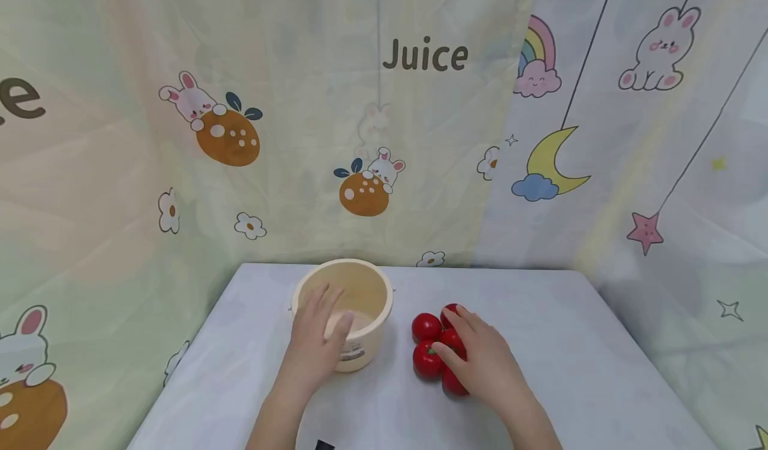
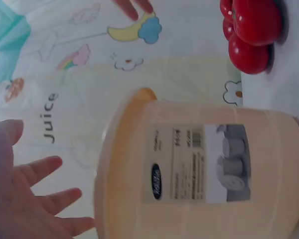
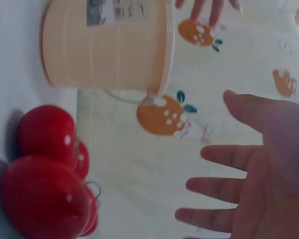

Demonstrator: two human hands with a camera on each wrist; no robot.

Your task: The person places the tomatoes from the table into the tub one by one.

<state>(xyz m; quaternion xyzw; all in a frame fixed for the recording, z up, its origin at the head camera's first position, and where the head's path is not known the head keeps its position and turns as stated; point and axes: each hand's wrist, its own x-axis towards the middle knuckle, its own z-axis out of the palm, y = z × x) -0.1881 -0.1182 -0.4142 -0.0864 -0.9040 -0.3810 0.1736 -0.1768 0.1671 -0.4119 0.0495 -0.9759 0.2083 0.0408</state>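
A cream plastic bucket stands upright near the back of the table, a printed label on its side. My left hand hovers over the bucket's near rim with fingers spread and nothing held. To the bucket's right, several shiny red tomatoes sit clustered on the table. Above their right side is my right hand, covering part of the cluster in the head view. The right wrist view shows that hand's fingers extended and apart from the tomatoes, with an empty palm.
A white-covered table carries everything. Cloth printed with cartoon rabbits and oranges hangs behind it as a backdrop and along both sides. A small black object shows at the bottom edge. A thin wire handle hangs along the bucket.
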